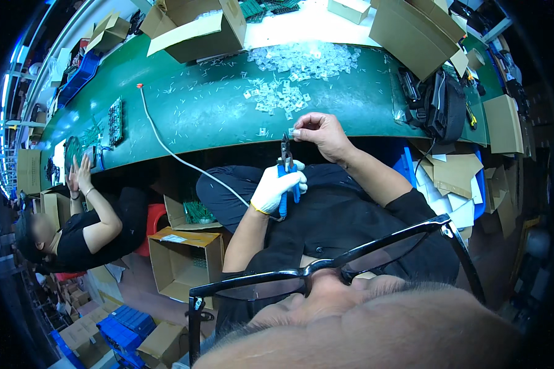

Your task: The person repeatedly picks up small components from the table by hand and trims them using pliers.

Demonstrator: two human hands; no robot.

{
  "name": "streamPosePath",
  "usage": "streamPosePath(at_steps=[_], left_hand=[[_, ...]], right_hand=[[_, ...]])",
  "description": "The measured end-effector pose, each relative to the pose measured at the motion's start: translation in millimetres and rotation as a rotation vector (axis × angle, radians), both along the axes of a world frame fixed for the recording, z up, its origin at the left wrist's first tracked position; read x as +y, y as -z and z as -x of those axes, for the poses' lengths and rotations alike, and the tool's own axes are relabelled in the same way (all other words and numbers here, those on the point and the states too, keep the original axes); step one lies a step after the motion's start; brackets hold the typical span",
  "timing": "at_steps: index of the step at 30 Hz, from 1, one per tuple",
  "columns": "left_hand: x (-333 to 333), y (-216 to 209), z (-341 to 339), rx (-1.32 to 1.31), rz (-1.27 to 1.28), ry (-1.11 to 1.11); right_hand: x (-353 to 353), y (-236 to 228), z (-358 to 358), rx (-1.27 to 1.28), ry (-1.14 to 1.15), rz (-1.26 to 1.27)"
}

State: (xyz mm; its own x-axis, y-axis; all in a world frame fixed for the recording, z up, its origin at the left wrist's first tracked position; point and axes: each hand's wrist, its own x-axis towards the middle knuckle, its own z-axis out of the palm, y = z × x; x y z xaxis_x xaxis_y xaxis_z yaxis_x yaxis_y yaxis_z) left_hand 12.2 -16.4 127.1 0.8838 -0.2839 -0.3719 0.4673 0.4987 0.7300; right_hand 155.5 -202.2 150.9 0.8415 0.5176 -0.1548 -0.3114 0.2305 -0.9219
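Observation:
My left hand [272, 188], in a white glove, is closed round the blue handles of a pair of cutting pliers [285, 161]. The jaws point away from me, at the table's near edge. Bare, my right hand [325, 136] pinches a small clear plastic piece [292, 132] right at the jaw tips. Whether the jaws touch it I cannot tell. One loose clear piece [263, 131] lies to the left of the pliers. Farther back on the green table [197, 92] are a small cluster of the same pieces [278, 96] and a larger heap [308, 59].
An open cardboard box [197, 40] stands at the back left, another [415, 37] at the back right. A black bag [444, 104] sits on the right. A pale cable [166, 144] hangs over the table edge. At far left sits a co-worker [98, 227].

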Motion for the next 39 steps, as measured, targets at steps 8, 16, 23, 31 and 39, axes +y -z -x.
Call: streamPosePath(at_steps=[8, 16, 23, 31, 39], left_hand=[[-5.6, -17.2, -0.3, 0.008, -0.176, 0.013], [-9.1, -28.7, 2.3, 0.044, -0.188, -0.085], [-2.0, 0.9, 8.7, -0.006, 0.079, -0.108], [-4.4, 0.7, 17.9, 0.006, 0.176, -0.120], [-2.8, 3.8, 15.4, 0.019, 0.179, -0.120]], right_hand=[[-0.2, -2.9, 4.7, -0.093, 0.009, 0.131], [-0.8, 2.4, 0.9, -0.054, -0.006, 0.077], [0.3, 5.7, -19.8, -0.062, 0.039, 0.125], [7.9, 2.3, -81.6, -0.700, 0.159, 0.629], [-29.1, 8.9, -137.4, -1.051, 0.338, 1.031]])
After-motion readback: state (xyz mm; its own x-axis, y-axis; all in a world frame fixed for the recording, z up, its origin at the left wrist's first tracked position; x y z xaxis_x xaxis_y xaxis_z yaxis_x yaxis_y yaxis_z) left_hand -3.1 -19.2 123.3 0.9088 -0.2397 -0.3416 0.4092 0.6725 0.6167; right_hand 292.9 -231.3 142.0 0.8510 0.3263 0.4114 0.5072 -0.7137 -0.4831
